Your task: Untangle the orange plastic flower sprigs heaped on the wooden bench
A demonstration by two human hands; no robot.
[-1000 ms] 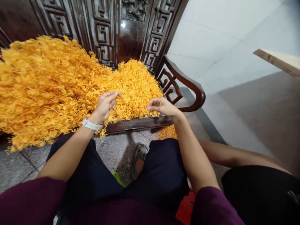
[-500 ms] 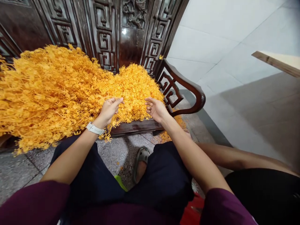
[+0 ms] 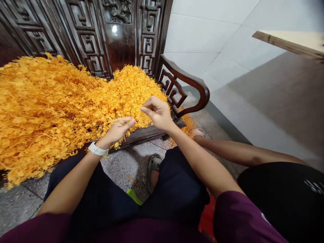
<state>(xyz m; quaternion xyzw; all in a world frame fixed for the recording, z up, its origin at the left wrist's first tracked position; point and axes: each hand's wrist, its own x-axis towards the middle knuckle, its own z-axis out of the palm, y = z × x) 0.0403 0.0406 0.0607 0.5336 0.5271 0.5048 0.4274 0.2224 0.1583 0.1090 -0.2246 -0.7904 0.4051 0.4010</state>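
Observation:
My left hand (image 3: 116, 131), with a white watch band (image 3: 98, 149) on its wrist, is closed at the front of the yellow pile. Yellow strands of an artificial flower sprig (image 3: 117, 145) hang below its fingers. To its right, my right hand (image 3: 160, 114) is raised over the pile's right end, thumb and fingers pinched together. Whatever may be between those fingertips is too small to make out. Behind both hands, a big heap of yellow artificial flower sprigs (image 3: 63, 104) covers the seat of a dark carved wooden bench (image 3: 141, 136).
The bench's curved armrest (image 3: 202, 91) stands right of my right hand. Yellow bits (image 3: 187, 125) lie on the floor beneath it. A person's leg (image 3: 227, 150) is close on my right. A wooden board edge (image 3: 286, 44) juts out at upper right. Something bright green (image 3: 134, 196) lies between my legs.
My right hand has gone from loosely open to a pinch and turned over, moving slightly up. My left hand stays low with the yellow strands. The view has swung to the right.

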